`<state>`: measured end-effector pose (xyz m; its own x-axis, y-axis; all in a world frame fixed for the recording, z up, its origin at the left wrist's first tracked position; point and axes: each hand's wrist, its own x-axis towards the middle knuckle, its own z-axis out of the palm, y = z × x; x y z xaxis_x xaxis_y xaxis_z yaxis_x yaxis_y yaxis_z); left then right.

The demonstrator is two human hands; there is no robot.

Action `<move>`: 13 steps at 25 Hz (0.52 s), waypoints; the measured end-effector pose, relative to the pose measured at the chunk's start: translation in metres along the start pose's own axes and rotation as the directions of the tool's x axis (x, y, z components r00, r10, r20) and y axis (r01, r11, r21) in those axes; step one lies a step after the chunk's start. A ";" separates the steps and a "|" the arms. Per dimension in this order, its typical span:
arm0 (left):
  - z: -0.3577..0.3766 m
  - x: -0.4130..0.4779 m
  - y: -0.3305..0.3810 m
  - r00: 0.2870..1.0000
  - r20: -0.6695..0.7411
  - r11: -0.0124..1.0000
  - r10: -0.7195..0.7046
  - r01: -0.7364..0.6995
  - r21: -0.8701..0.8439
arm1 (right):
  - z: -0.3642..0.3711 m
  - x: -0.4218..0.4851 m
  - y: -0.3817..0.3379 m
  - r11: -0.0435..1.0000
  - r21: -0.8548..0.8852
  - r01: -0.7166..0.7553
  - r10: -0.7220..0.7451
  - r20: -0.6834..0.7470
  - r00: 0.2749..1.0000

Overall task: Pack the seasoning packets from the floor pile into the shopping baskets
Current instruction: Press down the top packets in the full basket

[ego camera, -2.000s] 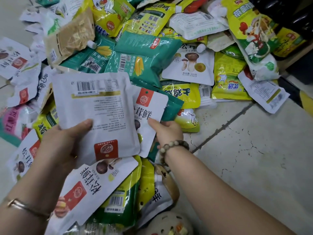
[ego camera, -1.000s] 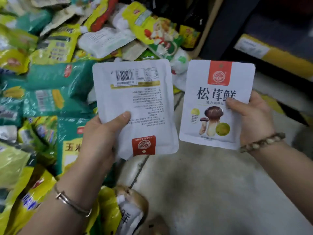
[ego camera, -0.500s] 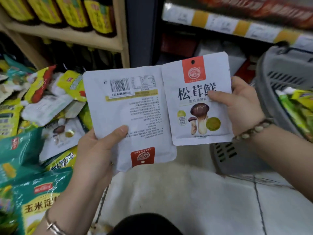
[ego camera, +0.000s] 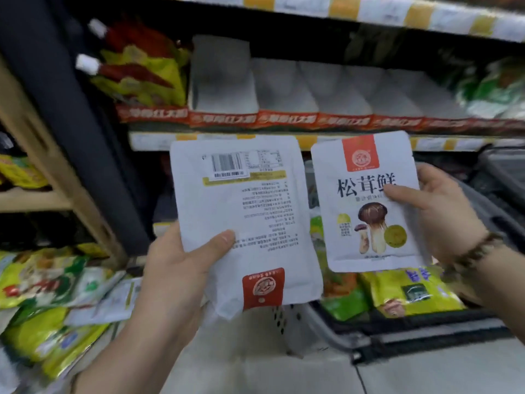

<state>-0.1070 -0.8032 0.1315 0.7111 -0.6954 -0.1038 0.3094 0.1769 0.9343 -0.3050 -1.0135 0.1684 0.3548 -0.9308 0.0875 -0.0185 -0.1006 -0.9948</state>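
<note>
Left hand [ego camera: 181, 268] clasps back-facing white packet [ego camera: 241, 211], right hand [ego camera: 443, 214] pinches mushroom packet [ego camera: 366, 206]; both raised over grey basket [ego camera: 341, 334], likely for dropping in.

Pale grey concrete floor [ego camera: 255, 373] along the bottom, carrying a loose pile of yellow and green seasoning packets [ego camera: 42, 317] at the left. At the right, resting on it, a grey perforated plastic shopping basket [ego camera: 289, 334]. Behind, a store shelf [ego camera: 150, 140] bearing blurred white pouches [ego camera: 284, 83] in red cardboard trays [ego camera: 284, 120].
</note>
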 end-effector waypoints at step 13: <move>0.137 0.109 -0.088 0.995 0.048 0.787 0.085 -0.097 0.609 | -0.081 0.114 0.095 0.890 -0.404 -0.211 0.117 -0.244 0.963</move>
<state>-0.1432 -0.9893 0.0849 0.7033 -0.7108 -0.0073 -0.2098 -0.2174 0.9533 -0.3419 -1.1581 0.0883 0.1114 -0.9936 -0.0192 -0.4690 -0.0355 -0.8825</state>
